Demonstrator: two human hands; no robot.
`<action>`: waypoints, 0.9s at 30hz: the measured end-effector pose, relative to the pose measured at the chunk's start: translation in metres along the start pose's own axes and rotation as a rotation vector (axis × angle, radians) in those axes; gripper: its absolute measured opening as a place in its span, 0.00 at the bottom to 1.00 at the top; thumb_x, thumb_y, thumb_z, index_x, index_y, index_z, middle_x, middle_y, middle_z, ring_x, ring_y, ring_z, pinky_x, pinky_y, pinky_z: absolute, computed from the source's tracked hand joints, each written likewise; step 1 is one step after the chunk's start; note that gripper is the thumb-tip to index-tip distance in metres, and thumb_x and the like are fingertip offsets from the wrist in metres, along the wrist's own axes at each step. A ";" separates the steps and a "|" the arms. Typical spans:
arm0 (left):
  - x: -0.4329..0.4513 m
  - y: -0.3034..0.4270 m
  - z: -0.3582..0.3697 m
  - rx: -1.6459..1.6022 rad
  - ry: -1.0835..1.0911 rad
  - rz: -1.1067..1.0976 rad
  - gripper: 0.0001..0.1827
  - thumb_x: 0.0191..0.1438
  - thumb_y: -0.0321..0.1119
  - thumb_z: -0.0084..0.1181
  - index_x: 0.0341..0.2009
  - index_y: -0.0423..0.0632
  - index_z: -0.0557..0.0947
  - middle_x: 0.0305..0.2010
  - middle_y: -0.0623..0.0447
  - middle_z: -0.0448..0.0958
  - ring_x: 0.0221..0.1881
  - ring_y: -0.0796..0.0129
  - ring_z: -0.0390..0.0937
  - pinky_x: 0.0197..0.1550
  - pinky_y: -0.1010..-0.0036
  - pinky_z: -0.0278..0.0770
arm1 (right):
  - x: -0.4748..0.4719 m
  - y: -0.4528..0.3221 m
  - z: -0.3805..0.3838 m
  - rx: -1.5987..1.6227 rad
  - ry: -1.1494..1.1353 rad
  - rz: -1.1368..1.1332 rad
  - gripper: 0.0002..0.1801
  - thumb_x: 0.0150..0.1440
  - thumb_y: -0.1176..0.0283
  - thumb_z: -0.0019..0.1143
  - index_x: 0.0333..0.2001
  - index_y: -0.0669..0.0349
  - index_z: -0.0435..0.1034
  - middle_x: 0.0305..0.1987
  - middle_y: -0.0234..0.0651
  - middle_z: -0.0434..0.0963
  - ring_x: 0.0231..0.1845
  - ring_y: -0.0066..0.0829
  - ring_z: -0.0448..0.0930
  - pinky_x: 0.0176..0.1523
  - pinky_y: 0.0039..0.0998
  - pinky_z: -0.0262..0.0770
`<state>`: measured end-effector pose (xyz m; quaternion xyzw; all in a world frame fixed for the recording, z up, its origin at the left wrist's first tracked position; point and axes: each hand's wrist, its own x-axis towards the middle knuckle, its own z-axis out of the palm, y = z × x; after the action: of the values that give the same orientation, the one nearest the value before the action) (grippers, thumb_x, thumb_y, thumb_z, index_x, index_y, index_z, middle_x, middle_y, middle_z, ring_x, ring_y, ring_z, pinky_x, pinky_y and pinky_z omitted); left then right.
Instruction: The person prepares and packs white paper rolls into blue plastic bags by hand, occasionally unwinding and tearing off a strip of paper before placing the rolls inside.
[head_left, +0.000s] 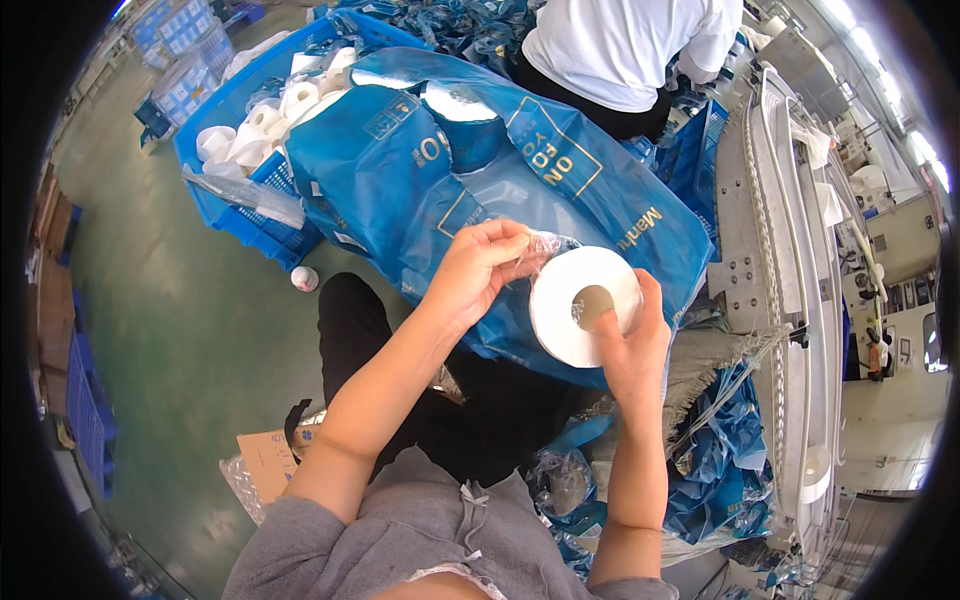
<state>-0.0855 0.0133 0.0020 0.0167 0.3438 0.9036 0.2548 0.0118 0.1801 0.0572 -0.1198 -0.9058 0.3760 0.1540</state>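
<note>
My right hand (634, 341) grips a white paper roll (555, 330), its thumb at the open core. To the left of the roll, my left hand (487, 262) pinches clear plastic film (546, 251) that reaches the roll's upper edge. Both hands are over a large blue printed plastic bag (360, 157) lying in front of me. Through an opening in the bag, a wrapped roll (465, 124) with a shiny top shows.
A blue plastic crate (247, 225) holds loose white rolls (244, 142). One small roll (304, 278) lies on the green floor. A metal conveyor frame (739, 217) runs along the right, beside a sack of blue film scraps (724, 457). A person in a white shirt (626, 49) is ahead.
</note>
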 end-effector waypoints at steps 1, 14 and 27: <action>0.000 -0.005 -0.005 -0.064 -0.015 -0.014 0.05 0.56 0.25 0.49 0.35 0.40 0.77 0.40 0.45 0.78 0.43 0.62 0.77 0.47 0.71 0.74 | -0.001 0.001 -0.002 -0.031 -0.004 0.012 0.26 0.47 0.71 0.53 0.50 0.67 0.62 0.35 0.56 0.76 0.37 0.53 0.78 0.43 0.40 0.73; -0.023 -0.018 0.031 -0.428 -0.262 -0.032 0.06 0.56 0.24 0.48 0.39 0.41 0.74 0.41 0.43 0.77 0.43 0.62 0.76 0.46 0.73 0.76 | -0.007 0.024 -0.029 0.216 0.015 0.118 0.21 0.52 0.75 0.55 0.49 0.71 0.65 0.33 0.42 0.78 0.31 0.19 0.76 0.34 0.22 0.72; -0.017 -0.029 0.030 -0.620 -0.254 -0.050 0.11 0.56 0.25 0.46 0.44 0.37 0.71 0.36 0.47 0.75 0.34 0.66 0.76 0.32 0.80 0.78 | -0.023 0.043 -0.015 0.317 0.169 0.141 0.22 0.52 0.81 0.54 0.52 0.74 0.63 0.36 0.36 0.77 0.34 0.15 0.75 0.36 0.18 0.71</action>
<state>-0.0518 0.0421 0.0089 0.0425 0.0186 0.9493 0.3109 0.0430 0.2121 0.0319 -0.1884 -0.8085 0.5124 0.2196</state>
